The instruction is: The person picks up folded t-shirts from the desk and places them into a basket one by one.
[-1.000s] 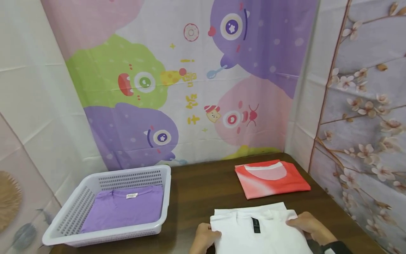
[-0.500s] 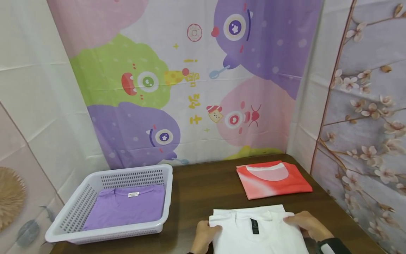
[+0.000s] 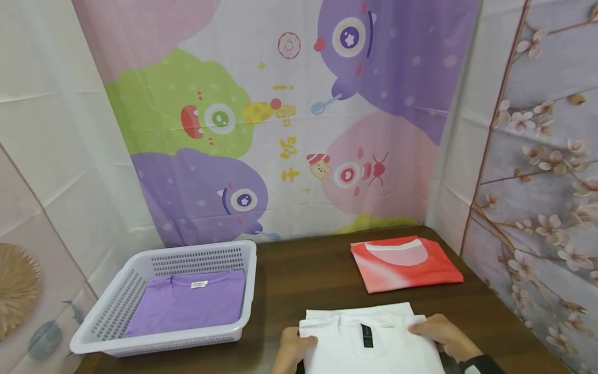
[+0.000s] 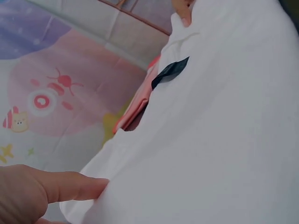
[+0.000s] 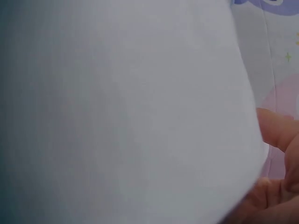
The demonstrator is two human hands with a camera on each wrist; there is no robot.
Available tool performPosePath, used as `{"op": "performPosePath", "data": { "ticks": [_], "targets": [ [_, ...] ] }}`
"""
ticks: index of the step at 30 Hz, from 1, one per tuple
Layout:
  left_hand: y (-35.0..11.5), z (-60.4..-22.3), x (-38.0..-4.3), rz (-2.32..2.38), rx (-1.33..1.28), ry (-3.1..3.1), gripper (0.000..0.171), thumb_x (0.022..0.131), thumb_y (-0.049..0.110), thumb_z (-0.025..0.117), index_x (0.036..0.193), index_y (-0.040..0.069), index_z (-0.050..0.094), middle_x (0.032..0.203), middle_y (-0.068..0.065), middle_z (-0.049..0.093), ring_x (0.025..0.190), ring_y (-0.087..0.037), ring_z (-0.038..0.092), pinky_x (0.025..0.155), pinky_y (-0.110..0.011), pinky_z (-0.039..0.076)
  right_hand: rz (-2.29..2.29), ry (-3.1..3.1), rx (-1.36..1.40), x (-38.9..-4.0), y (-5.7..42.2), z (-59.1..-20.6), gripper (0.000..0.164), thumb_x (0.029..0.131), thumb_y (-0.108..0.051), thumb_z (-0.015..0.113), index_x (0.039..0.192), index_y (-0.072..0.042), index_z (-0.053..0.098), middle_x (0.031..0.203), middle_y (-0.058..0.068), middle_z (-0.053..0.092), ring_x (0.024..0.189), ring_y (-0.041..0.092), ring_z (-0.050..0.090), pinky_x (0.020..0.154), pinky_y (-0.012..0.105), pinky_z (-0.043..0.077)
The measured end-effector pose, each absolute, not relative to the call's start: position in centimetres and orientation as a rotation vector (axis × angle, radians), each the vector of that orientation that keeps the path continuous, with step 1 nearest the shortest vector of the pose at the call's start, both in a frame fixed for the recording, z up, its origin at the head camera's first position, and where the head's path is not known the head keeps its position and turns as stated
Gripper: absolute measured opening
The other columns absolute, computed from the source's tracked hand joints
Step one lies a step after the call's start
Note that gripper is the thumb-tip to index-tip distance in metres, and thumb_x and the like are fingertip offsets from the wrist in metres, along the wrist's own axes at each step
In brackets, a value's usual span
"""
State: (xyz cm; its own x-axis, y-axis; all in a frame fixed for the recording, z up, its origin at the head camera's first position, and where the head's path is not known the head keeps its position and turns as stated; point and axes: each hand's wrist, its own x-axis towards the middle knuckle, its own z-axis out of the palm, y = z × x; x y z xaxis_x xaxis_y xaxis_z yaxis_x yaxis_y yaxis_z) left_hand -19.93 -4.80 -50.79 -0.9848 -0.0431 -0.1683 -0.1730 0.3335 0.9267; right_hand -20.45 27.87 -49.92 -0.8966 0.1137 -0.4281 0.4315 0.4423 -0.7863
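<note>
A folded white T-shirt [image 3: 369,345] with a black neck label [image 3: 367,336] lies at the near edge of the head view, its lower part cut off by the frame. My left hand [image 3: 294,347] pinches its left shoulder edge, thumb on top; the left wrist view shows that thumb [image 4: 77,186] pressed on the cloth. At the right shoulder edge my right hand [image 3: 444,335] pinches the shirt in the same way, its under fingers hidden by cloth. White fabric [image 5: 140,112] fills most of the right wrist view.
On the left of the brown table [image 3: 299,275] stands a white plastic basket [image 3: 247,291] holding a folded purple T-shirt [image 3: 191,306]. Behind the white shirt, to the right, lies a folded red and pink shirt [image 3: 406,265]. A cartoon curtain [image 3: 299,208] hangs behind the table.
Both hands and the white T-shirt have shifted slightly left, relative to the basket and the red shirt. The grip at both shoulders is the same.
</note>
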Motion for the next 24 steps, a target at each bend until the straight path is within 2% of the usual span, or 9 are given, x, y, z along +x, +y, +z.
{"op": "performPosePath", "data": {
  "ticks": [3,10,15,19,24],
  "targets": [
    [-5.7,-50.7,-19.8,1.703,-0.198,2.493,0.033,0.077,0.002,0.061,0.101,-0.022,0.06,0.095,-0.029,0.069,0.085,-0.032,0.067,0.078,-0.046,0.057,-1.479,2.39,0.466,-20.5,26.8,-50.2,0.045,0.079,-0.016,0.069,0.107,0.018,0.056,0.087,0.011,0.066,0.076,0.017,0.063,0.07,0.036,0.055],
    [-8.5,-51.1,-19.3,1.734,-0.102,2.472,0.03,0.078,0.0,0.059,0.099,-0.022,0.061,0.093,-0.03,0.069,0.081,-0.029,0.066,0.072,-0.044,0.058,-1.562,2.386,0.457,-20.6,23.9,-50.8,0.03,0.076,-0.009,0.069,0.093,0.015,0.061,0.077,0.008,0.067,0.068,0.017,0.063,0.066,0.036,0.056],
    [-10.7,-51.3,-19.2,1.673,-0.039,2.557,0.029,0.076,0.002,0.06,0.094,-0.022,0.062,0.091,-0.031,0.068,0.08,-0.03,0.067,0.07,-0.043,0.058,-1.496,2.39,0.447,-20.7,22.1,-50.6,0.04,0.079,-0.011,0.07,0.102,0.019,0.058,0.088,0.016,0.065,0.078,0.022,0.062,0.073,0.041,0.056],
    [-12.4,-51.3,-19.1,1.602,-0.03,2.61,0.029,0.077,0.004,0.06,0.092,-0.021,0.062,0.088,-0.031,0.069,0.077,-0.029,0.066,0.068,-0.042,0.058,-1.506,2.378,0.447,-20.8,20.7,-50.6,0.035,0.079,-0.011,0.07,0.099,0.016,0.059,0.084,0.012,0.064,0.075,0.02,0.061,0.069,0.037,0.055],
    [-14.2,-51.3,-19.0,1.55,-0.056,2.611,0.033,0.078,0.005,0.06,0.096,-0.023,0.061,0.089,-0.032,0.068,0.075,-0.028,0.066,0.067,-0.042,0.058,-1.56,2.324,0.376,-21.2,19.4,-51.9,0.031,0.08,-0.015,0.07,0.096,0.011,0.062,0.08,0.007,0.067,0.072,0.016,0.062,0.067,0.034,0.055]
  ]
}}
